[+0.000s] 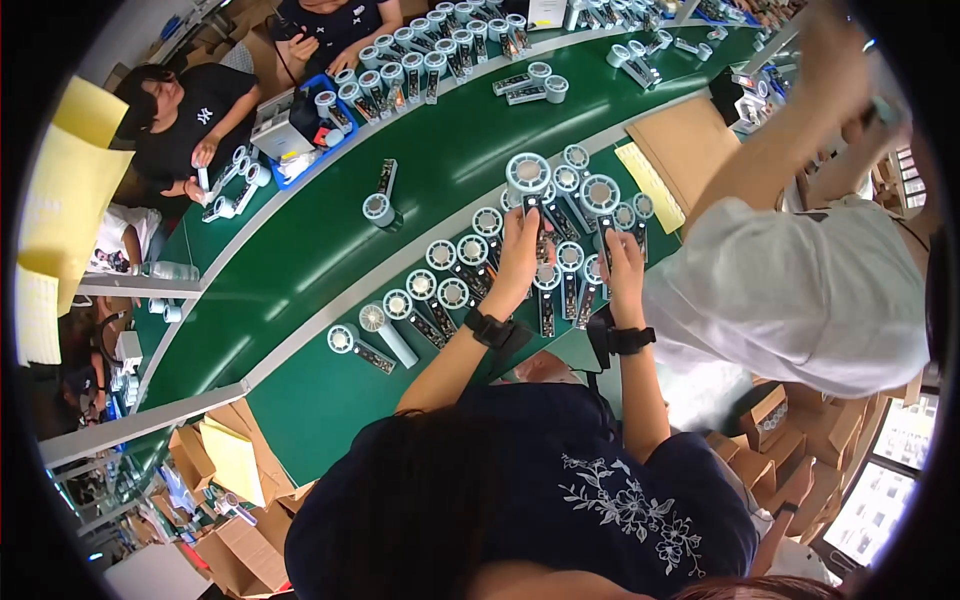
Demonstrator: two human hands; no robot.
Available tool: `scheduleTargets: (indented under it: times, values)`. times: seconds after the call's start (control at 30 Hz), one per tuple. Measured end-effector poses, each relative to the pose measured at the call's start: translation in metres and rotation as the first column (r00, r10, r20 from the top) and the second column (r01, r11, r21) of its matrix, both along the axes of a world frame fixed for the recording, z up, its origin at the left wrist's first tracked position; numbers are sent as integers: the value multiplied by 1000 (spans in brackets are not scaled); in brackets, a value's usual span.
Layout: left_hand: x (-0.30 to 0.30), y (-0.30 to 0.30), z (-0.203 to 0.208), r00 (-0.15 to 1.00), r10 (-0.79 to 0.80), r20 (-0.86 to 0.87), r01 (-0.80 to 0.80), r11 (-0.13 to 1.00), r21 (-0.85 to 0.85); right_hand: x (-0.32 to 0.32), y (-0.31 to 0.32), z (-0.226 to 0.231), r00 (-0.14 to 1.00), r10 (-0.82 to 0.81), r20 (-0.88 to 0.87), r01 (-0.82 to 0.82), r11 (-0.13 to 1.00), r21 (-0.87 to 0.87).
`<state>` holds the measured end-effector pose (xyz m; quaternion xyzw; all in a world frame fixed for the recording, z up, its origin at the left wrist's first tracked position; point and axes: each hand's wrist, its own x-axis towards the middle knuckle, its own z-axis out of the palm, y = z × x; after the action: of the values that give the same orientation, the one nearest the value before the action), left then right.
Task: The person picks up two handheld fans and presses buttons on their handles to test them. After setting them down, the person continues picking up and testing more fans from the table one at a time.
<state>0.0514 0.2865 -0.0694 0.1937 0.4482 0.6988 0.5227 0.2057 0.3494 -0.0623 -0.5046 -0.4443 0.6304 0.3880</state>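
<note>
Flowers, white and thin, sit on the dark blue cloth shirt, nearest of all. Next come two bare hands with black bands on the wrists. The left hand has its fingers pinching the handle of a pale blue plastic fan with a big round head. The right hand pinches the handle of another pale blue round-headed fan. Both fans are up over the crowded fans on the flat green table. Many handles are open, with dark little parts showing. One white fan with a closed handle lies near the left end.

The step looks like picking up or putting down; I cannot tell which. I think the next move needs a soft grip and a free spot, so heads don't bump.

At the right is a person's white sleeve. Farther off, one fan sits on the shiny green belt. Past that, a co-worker in black handles more fans.
</note>
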Motion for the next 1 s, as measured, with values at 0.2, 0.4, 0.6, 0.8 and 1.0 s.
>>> scheduleTargets:
  times: [0.2, 0.4, 0.6, 0.8, 1.0]
  values:
    - [15, 80, 6, 995, 16, 99, -26, 995, 97, -7, 67, 8, 999, -32, 44, 29, 998, 64]
    - [36, 155, -50, 988, -2, 155, -7, 999, 54, -13, 135, -35, 990, -98, 103, 90, 993, 77]
    - [65, 219, -94, 993, -75, 95, 82, 994, -70, -13, 197, -70, 954, -132, 271, 157, 985, -76]
    - [86, 226, -132, 962, -89, -259, 15, 961, -275, -1, 236, -109, 771, -8, 636, -63, 994, 89]
    - [100, 233, -150, 968, 25, -249, -79, 975, -208, 9, 265, -137, 610, 237, 756, -423, 904, 58]
